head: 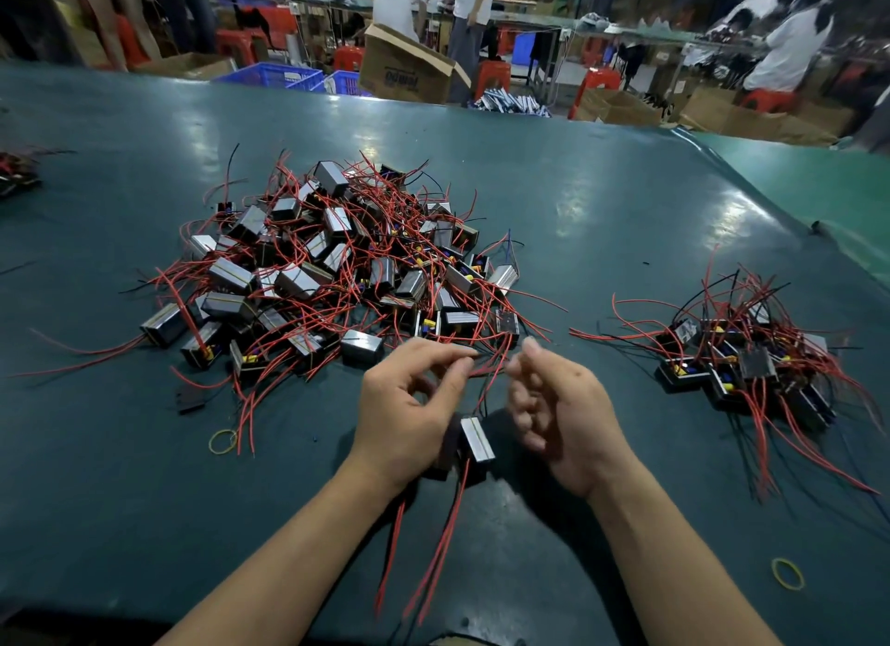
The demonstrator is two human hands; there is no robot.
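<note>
Silvery metal covers one face of the small black module (477, 445) we are working on, and a yellow band (475, 434) runs lengthwise along that face. It sits low between our two hands, tucked against the heel of the left hand (409, 404), close over the dark green worktop (144, 501) — whether it rests on the surface or hangs just above it we cannot tell. Red leads (436, 554) trail from its near end toward us, lying between our forearms. Thin leads (484, 356), black and red, cross the gap between the hands above it.

Our left thumb and forefinger pinch those thin leads, and the other fingers (424, 385) curl loosely beneath. Our right hand (554, 414) stands just beside, palm turned inward, its fingers bent and partly blurred. The forefinger tip rises near the leads, but we cannot tell whether it grips any of them.

Beyond the hands lies a big heap (337, 270) of similar modules tangled in red wire, its near edge almost at our fingertips. A smaller heap (751, 356) lies well apart to the right. One yellow rubber band (222, 442) lies left of the hands — a second rubber band (788, 573) lies to the right of our right forearm.
</note>
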